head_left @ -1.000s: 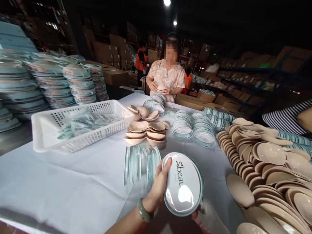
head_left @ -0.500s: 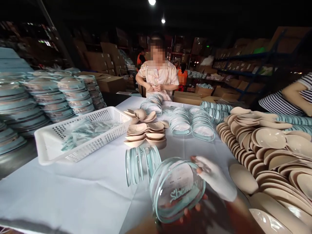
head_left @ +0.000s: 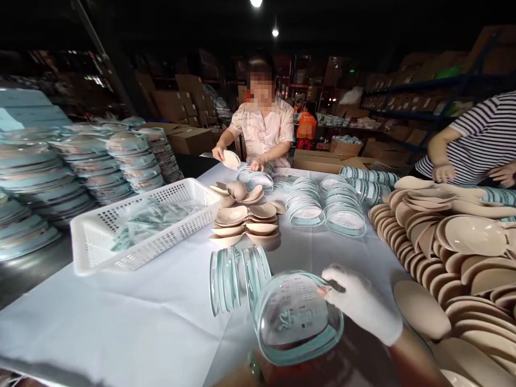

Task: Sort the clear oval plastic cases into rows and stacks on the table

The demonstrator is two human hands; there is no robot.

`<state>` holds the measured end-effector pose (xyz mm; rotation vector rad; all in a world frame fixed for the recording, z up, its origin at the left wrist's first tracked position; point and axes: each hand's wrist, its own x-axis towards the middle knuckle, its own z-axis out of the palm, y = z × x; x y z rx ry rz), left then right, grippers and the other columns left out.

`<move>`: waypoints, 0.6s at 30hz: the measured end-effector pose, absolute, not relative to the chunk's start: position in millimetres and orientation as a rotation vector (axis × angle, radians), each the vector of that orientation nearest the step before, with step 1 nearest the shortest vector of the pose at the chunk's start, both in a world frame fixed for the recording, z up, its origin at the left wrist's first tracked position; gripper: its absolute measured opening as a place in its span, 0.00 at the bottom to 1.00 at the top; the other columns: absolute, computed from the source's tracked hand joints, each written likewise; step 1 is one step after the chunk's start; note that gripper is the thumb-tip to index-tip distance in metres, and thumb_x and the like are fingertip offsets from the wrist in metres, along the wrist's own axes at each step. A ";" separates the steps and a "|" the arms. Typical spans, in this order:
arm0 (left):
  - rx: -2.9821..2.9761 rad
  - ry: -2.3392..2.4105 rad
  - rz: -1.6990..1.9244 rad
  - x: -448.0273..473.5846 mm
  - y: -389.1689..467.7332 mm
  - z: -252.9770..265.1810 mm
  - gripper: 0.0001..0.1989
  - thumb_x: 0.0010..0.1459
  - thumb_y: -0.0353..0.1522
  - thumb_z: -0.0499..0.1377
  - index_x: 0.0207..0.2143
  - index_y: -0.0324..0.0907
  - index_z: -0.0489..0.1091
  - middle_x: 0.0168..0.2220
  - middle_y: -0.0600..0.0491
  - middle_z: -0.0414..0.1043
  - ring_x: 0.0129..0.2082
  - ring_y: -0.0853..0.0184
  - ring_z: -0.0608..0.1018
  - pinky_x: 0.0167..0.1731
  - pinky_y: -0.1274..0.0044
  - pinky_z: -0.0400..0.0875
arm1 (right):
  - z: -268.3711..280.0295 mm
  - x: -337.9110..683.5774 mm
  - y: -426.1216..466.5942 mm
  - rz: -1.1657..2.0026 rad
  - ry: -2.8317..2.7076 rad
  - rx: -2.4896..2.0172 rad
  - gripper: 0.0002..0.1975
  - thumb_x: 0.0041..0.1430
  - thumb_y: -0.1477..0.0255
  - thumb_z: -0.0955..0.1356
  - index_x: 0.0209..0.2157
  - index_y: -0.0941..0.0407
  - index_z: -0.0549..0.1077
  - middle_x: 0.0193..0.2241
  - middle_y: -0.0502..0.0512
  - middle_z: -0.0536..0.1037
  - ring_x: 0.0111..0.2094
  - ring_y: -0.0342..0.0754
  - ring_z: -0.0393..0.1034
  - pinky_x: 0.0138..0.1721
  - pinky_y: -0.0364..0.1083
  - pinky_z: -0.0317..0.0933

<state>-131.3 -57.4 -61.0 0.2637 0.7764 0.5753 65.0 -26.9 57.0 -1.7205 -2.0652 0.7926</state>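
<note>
A clear oval plastic case with a teal rim and printed lettering sits low in the view, its clear side up. My left hand holds it from underneath and is mostly hidden, showing only dimly through the plastic, with a green bracelet at the wrist. My right hand, in a white glove, pinches the case's upper right rim with its fingertips. Just beyond the case, a short row of the same clear cases stands on edge on the white tablecloth.
A white basket holds plastic packets at left. Beige pads are piled at centre and heaped at right. Case stacks lie behind. Packed stacks rise far left. One person sits across; a striped sleeve works at right.
The case went from white printed face up to clear side up. My left hand moved under it, and my gloved right hand came onto its upper right rim.
</note>
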 end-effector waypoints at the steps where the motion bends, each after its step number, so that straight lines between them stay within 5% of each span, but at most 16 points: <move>1: 0.231 0.764 0.581 -131.7 -57.5 -64.1 0.14 0.47 0.40 0.67 0.31 0.39 0.75 0.27 0.50 0.77 0.25 0.67 0.76 0.23 0.79 0.68 | 56.3 75.4 -24.0 0.717 -2.038 -1.790 0.13 0.56 0.59 0.64 0.38 0.49 0.73 0.40 0.51 0.79 0.42 0.51 0.73 0.45 0.50 0.63; 6: 0.491 0.745 0.648 -162.6 -76.1 -43.8 0.27 0.52 0.48 0.67 0.49 0.43 0.72 0.36 0.49 0.79 0.28 0.66 0.81 0.27 0.78 0.71 | 25.7 119.5 49.2 0.070 -1.825 -1.864 0.18 0.57 0.59 0.63 0.42 0.52 0.76 0.47 0.59 0.80 0.46 0.56 0.74 0.46 0.51 0.66; 10: 1.174 0.998 0.979 -222.4 -76.2 2.3 0.19 0.59 0.46 0.64 0.48 0.46 0.75 0.38 0.49 0.79 0.27 0.68 0.80 0.29 0.76 0.75 | -15.1 114.6 129.4 -0.015 -1.788 -1.864 0.16 0.61 0.67 0.62 0.43 0.58 0.76 0.48 0.65 0.79 0.47 0.57 0.73 0.48 0.51 0.66; 13: 1.563 1.394 1.361 -265.9 -50.7 24.4 0.16 0.61 0.45 0.61 0.42 0.44 0.77 0.39 0.45 0.81 0.43 0.56 0.83 0.45 0.68 0.78 | -26.7 83.9 145.8 -0.122 -1.718 -1.862 0.19 0.60 0.71 0.63 0.50 0.64 0.73 0.54 0.74 0.72 0.54 0.63 0.68 0.53 0.58 0.64; 16: 1.876 1.784 1.349 -289.5 -20.6 24.9 0.26 0.62 0.49 0.58 0.54 0.42 0.72 0.55 0.40 0.76 0.58 0.49 0.75 0.59 0.56 0.67 | -21.8 28.6 114.3 -0.143 -1.678 -1.653 0.27 0.59 0.64 0.66 0.57 0.65 0.67 0.59 0.77 0.67 0.59 0.67 0.63 0.57 0.64 0.61; 18: 2.100 1.894 1.052 -290.4 -4.4 16.9 0.39 0.57 0.56 0.59 0.63 0.43 0.64 0.63 0.38 0.67 0.66 0.43 0.65 0.63 0.45 0.55 | -17.7 -11.7 82.7 0.217 -1.860 -1.410 0.32 0.59 0.61 0.67 0.61 0.61 0.62 0.61 0.72 0.66 0.58 0.61 0.67 0.57 0.59 0.65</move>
